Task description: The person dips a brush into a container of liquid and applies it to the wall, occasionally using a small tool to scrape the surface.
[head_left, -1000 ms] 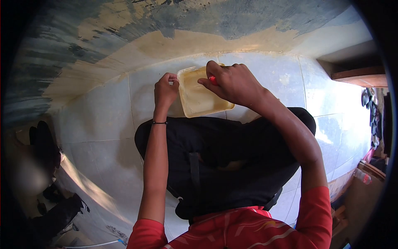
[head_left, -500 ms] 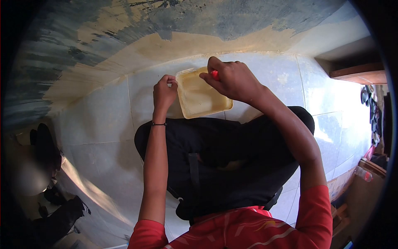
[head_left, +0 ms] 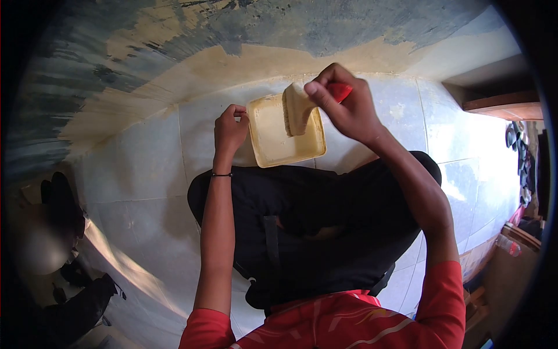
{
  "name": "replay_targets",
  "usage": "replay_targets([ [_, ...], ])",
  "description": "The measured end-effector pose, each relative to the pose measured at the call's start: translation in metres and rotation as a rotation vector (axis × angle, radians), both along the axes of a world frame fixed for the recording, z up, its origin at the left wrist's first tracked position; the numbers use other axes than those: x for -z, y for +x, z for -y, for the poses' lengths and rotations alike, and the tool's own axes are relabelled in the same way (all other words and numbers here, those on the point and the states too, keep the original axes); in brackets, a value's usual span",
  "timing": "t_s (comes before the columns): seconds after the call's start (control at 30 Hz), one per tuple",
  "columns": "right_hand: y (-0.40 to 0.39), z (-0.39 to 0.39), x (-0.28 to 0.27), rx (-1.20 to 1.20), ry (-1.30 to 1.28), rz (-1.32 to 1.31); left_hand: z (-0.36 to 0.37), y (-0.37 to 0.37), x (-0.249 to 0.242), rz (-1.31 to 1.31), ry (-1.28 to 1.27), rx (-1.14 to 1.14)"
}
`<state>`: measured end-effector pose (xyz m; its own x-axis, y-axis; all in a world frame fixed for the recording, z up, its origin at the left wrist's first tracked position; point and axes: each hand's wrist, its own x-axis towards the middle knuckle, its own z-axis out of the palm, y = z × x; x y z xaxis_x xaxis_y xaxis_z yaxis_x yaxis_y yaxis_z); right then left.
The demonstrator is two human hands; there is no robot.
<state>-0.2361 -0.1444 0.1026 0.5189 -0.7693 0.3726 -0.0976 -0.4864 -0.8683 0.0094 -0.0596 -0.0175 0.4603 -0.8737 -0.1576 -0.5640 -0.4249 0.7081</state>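
A shallow square cream-coloured tub (head_left: 267,162) sits on the floor in front of my folded legs, with pale paint in it. My left hand (head_left: 231,129) pinches the tub's left rim between thumb and fingers. In my right hand (head_left: 350,107) is a wide paintbrush (head_left: 300,110), gripped by its red handle. Its paint-coated bristles point left and down over the middle of the tub, above the paint.
Beyond the tub rises a wall (head_left: 261,64), patchy grey-blue above and cream along its lower part. Pale tiles (head_left: 145,151) cover the floor. Another person (head_left: 75,302) is at the far left. A brown wooden ledge (head_left: 504,102) juts out at right.
My right hand has turned and lifted a little to the right, bringing the brush head into view over the tub. My left hand stays at the rim.
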Motion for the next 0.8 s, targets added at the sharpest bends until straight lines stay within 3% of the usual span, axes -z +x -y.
replay_targets([
  [0.27, 0.0023, -0.0059, -0.0038, -0.187, 0.020, -0.365, -0.0003, -0.0012, -0.0023, -0.010, 0.010, -0.011],
  [0.47, 0.0024, -0.0018, 0.0005, -0.177, -0.086, -0.446, -0.0005, -0.0004, -0.0018, 0.006, -0.005, 0.000],
  [0.8, 0.0038, -0.0002, 0.0001, -0.176, -0.044, -0.475, -0.0001, -0.0007, -0.0020, 0.017, 0.014, 0.002],
])
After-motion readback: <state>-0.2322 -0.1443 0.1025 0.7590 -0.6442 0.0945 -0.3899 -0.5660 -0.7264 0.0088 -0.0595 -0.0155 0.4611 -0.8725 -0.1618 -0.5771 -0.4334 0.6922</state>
